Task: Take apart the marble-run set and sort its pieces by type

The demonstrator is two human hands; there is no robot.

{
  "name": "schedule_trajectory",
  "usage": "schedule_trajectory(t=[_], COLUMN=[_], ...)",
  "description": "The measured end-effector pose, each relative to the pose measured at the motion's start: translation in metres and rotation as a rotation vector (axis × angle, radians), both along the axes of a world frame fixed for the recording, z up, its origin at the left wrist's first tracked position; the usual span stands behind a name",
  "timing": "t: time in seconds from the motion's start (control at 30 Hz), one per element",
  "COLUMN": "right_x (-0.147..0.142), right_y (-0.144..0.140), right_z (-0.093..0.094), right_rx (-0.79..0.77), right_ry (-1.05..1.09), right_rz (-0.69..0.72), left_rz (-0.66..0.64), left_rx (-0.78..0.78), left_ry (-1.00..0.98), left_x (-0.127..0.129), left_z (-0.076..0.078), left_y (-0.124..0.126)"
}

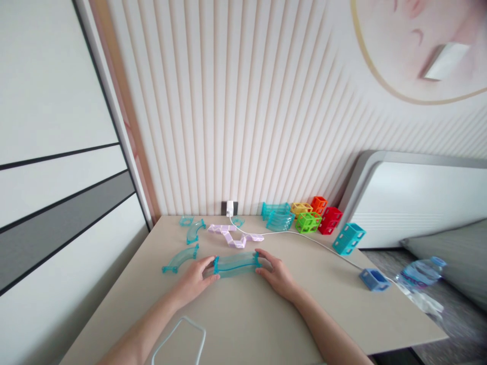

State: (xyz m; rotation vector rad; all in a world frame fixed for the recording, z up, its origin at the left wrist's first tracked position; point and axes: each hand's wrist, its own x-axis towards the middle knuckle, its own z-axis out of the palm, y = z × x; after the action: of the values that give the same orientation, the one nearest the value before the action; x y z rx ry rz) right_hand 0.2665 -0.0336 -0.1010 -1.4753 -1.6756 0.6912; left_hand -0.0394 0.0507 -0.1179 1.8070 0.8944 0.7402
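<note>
Teal track piece (236, 264) lies flat on the counter (243, 314) at frame centre, left hand (196, 279) and right hand (277, 274) fingers pinching its ends, apparently steadying it.

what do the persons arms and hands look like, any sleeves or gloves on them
Both forearms are bare as far as the picture shows: no sleeves, no gloves. The left hand and the right hand show no rings, and neither wrist shows a watch or band. Fingers are slim, with short nails. No markings can be made out on either arm.
</note>
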Motion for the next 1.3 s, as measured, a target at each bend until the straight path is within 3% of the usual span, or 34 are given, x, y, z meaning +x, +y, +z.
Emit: schedule_trajectory(t=[0.13, 0.27, 0.37, 0.47, 0.6, 0.77, 1.0, 1.17, 1.3], right_x=[0.029, 0.091, 0.137, 0.167, 0.178, 0.164, 0.117, 0.053, -0.006], right_y=[0.002, 0.004, -0.001, -0.008, -0.009, -0.005, -0.014, -0.021, -0.024], right_z=[-0.006, -0.01, -0.013, -0.021, -0.034, -0.035, -0.006, 0.013, 0.039], right_rx=[0.092, 0.136, 0.15, 0.149, 0.152, 0.227, 0.493, 0.506, 0.433], right_ry=[-0.002, -0.008, -0.041, -0.087, -0.155, -0.259, -0.442, -0.424, -0.342], right_rz=[-0.12, -0.303, -0.429, -0.526, -0.61, -0.649, -0.555, -0.31, -0.057], left_rz=[0.008, 0.079, 0.181, 0.289, 0.364, 0.342, 0.333, 0.322, 0.27], left_rx=[0.206, 0.527, 0.685, 0.74, 0.672, 0.535, 0.489, 0.53, 0.51], left_ry=[0.033, 0.182, 0.317, 0.487, 0.735, 0.864, 0.771, 0.455, 0.326], left_x=[0.002, -0.01, -0.028, -0.051, -0.08, -0.094, -0.097, -0.087, -0.052], left_z=[0.003, 0.017, 0.028, 0.028, 0.014, 0.002, 0.01, 0.034, 0.063], left_y=[-0.003, 0.003, 0.013, 0.023, 0.026, 0.016, -0.002, -0.022, -0.035])
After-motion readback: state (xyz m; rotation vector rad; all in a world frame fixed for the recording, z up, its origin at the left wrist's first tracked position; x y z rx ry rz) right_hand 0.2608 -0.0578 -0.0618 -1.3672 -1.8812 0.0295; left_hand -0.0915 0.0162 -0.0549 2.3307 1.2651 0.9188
